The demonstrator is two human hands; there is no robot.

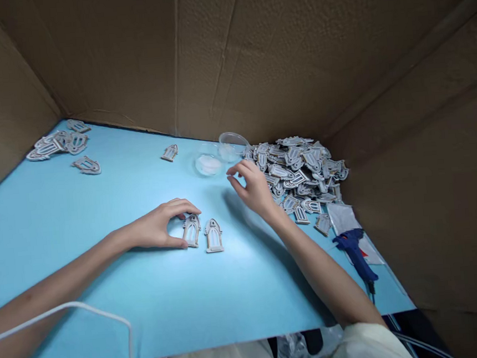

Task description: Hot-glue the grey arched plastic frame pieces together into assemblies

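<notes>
Left hand curled on an arched piece, thumb and fingertips at its edges; second arched piece just right, both on blue bench; right hand empty, fingers apart, near far heap of pieces and clear dish

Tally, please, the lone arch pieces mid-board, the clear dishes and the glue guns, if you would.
Arch pieces: 3
Clear dishes: 2
Glue gun: 1
Total: 6
</notes>
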